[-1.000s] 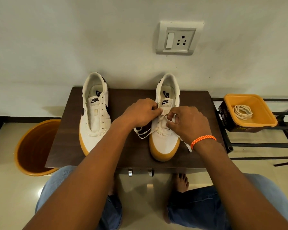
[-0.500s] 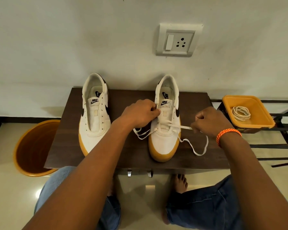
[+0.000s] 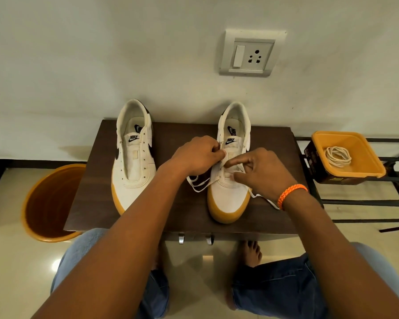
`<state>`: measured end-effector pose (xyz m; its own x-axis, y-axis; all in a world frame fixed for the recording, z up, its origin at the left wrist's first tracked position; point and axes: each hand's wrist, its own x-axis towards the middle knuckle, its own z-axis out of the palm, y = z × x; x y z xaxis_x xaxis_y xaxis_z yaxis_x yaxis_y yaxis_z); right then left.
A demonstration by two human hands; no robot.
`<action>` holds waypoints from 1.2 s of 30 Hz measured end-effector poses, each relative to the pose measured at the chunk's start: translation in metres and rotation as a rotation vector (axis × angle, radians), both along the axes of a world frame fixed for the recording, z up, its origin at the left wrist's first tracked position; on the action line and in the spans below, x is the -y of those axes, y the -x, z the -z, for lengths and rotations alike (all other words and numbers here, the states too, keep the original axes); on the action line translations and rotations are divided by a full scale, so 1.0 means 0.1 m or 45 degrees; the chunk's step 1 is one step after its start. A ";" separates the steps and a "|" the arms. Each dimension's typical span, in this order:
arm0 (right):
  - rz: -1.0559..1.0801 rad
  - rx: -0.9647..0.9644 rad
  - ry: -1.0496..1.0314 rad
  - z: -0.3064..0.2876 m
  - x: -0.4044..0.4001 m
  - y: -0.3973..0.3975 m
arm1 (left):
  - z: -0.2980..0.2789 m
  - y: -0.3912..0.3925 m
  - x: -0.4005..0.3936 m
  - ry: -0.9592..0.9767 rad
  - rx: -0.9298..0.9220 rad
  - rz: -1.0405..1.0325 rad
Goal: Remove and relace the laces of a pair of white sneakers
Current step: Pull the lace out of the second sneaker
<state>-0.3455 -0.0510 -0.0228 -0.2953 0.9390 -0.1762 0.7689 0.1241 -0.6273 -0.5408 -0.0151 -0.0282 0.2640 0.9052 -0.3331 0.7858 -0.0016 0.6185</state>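
Left hand [image 3: 197, 155] pinches right sneaker's [image 3: 230, 166] eyelet edge; right hand [image 3: 260, 171] pinches its lace [image 3: 199, 184] just beside. Sneaker's long axis runs away from body.

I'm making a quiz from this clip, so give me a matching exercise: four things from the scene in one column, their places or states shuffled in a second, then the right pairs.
Things
1. unlaced sneaker
2. sneaker being laced
3. coiled lace
4. orange bucket

Places or states
A. in the yellow tray
B. on the floor, left of the table
C. under both hands
D. on the table's left side, eyelets bare

Pairs: 1-D, 2-C, 3-A, 4-B
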 end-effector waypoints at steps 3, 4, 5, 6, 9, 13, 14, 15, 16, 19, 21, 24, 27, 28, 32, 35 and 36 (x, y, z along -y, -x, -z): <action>0.058 0.137 -0.097 0.13 0.02 0.11 | 0.00 0.00 0.00 -0.002 0.014 0.004; 0.071 0.176 -0.124 0.14 0.02 0.14 | 0.00 0.00 0.00 -0.004 0.013 0.005; 0.080 0.191 -0.149 0.14 0.03 0.16 | 0.01 0.00 0.00 -0.007 0.007 0.009; 0.091 0.184 -0.172 0.14 0.03 0.17 | 0.01 0.00 0.00 -0.010 0.000 0.016; 0.109 0.127 -0.151 0.08 0.02 0.13 | 0.01 0.00 0.00 -0.031 -0.029 0.026; 0.148 0.098 -0.098 0.02 -0.03 -0.02 | 0.01 0.00 0.00 -0.043 -0.052 0.027; 0.148 0.104 -0.092 0.01 -0.03 -0.06 | 0.01 0.00 0.00 -0.041 -0.055 0.028; 0.150 0.122 -0.082 0.00 -0.03 -0.10 | 0.01 0.01 -0.01 -0.037 -0.060 0.028; 0.159 0.147 -0.073 -0.01 -0.04 -0.15 | 0.01 0.01 -0.01 -0.034 -0.067 0.028; 0.192 0.249 -0.028 -0.05 -0.06 -0.33 | 0.03 0.03 -0.02 -0.024 -0.062 0.022; 0.199 0.269 0.013 -0.09 -0.05 -0.43 | 0.04 0.03 -0.02 -0.025 -0.050 0.018; 0.161 0.163 -0.066 -0.14 0.00 -0.40 | 0.05 0.02 -0.03 -0.034 -0.043 0.018; 0.106 0.009 -0.137 -0.12 0.02 -0.21 | 0.06 0.02 -0.04 -0.025 -0.004 0.017; 0.078 0.027 -0.147 -0.08 0.02 -0.13 | 0.07 0.02 -0.04 -0.031 0.004 0.020; 0.013 0.156 -0.115 0.09 0.03 0.11 | 0.08 0.03 -0.04 -0.040 0.032 0.039; 0.028 0.186 -0.156 0.11 0.04 0.16 | 0.09 0.02 -0.04 -0.045 0.032 0.046; 0.025 0.194 -0.162 0.12 0.04 0.17 | 0.09 0.02 -0.05 -0.049 0.034 0.042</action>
<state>-0.3622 -0.0546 -0.0349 -0.2554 0.9619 -0.0972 0.8567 0.1786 -0.4839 -0.5432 -0.0105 -0.0376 0.3024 0.9078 -0.2906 0.7683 -0.0517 0.6380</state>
